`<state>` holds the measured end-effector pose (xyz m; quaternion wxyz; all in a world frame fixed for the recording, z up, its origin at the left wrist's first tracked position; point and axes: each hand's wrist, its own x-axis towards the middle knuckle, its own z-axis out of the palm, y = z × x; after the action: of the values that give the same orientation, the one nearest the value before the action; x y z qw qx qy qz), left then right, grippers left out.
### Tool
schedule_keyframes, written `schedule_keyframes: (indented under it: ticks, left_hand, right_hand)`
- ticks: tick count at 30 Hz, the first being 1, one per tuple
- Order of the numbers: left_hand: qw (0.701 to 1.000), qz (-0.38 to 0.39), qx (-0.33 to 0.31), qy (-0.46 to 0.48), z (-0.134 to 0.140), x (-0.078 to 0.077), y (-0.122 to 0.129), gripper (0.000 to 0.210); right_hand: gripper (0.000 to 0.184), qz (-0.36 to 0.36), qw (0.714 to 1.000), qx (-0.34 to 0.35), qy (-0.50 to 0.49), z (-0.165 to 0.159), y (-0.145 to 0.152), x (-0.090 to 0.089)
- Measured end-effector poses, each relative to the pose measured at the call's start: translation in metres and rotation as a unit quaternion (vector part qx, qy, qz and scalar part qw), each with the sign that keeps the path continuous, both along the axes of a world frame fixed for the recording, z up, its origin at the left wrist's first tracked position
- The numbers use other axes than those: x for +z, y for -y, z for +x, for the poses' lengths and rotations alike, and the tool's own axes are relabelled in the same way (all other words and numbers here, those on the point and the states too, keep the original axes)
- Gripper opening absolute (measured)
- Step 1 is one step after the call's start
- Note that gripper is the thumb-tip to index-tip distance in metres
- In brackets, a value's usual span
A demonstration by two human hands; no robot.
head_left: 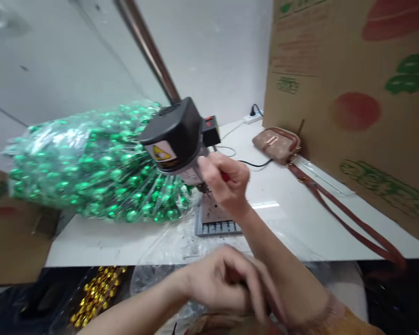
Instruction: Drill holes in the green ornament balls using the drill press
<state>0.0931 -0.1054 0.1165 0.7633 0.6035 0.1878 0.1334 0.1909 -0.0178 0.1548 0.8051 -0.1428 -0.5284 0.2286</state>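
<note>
My right hand (226,181) is closed around the red-tipped lever of a small bench drill press (176,139). The press has a black motor cover with a yellow warning label and a switch box on its side. Its chuck (202,187) points down over a slotted grey base (218,228) with a flat plate on it, dotted with dark specks. My left hand (226,281) is low in front of the table edge, fingers bent downward and blurred. The fingertips are partly hidden, so I cannot make out anything in them.
A clear bag of shiny green beads (101,172) lies left of the press. Gold beads (97,295) sit in a container below the table. A brown purse (276,143) with a long strap rests by a tall cardboard box (335,153). A power strip (253,117) is behind.
</note>
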Motion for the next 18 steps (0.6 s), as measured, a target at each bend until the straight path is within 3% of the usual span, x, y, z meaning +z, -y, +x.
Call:
schedule_keyframes:
  ticks: [1,3,5,7,9,11,14,18]
  left_hand:
    - [0.996,0.023,0.082,-0.037,-0.025,-0.001,-0.012,0.044]
    - [0.958,0.095,0.243,-0.115,-0.069,-0.010,-0.040,0.028]
    - [0.898,0.197,0.358,-0.164,-0.102,-0.024,-0.074,0.012]
    - [0.829,0.286,0.429,-0.216,-0.120,-0.038,-0.110,0.013]
    - [0.752,0.365,0.470,-0.285,-0.125,-0.050,-0.146,0.018]
    - [0.720,0.394,0.479,-0.311,-0.120,-0.059,-0.176,0.019]
    - [0.713,0.402,0.480,-0.317,-0.107,-0.070,-0.210,0.024]
    - [0.704,0.418,0.486,-0.308,-0.097,-0.080,-0.229,0.032]
  right_hand:
    - [0.047,0.002,1.000,-0.002,-0.004,-0.001,0.000,-0.002]
    - [0.045,0.000,1.000,-0.004,-0.008,-0.002,0.000,-0.006]
    - [0.043,0.000,1.000,-0.007,-0.012,-0.003,0.000,-0.010]
    - [0.044,0.003,1.000,-0.015,-0.022,-0.004,-0.001,-0.013]
    - [0.045,0.008,0.999,-0.031,-0.034,-0.005,-0.003,-0.014]
    - [0.045,0.016,0.998,-0.050,-0.042,-0.006,-0.004,-0.013]
    - [0.043,0.030,0.996,-0.067,-0.043,-0.006,-0.005,-0.011]
    - [0.043,0.049,0.996,-0.075,-0.028,-0.004,-0.005,-0.009]
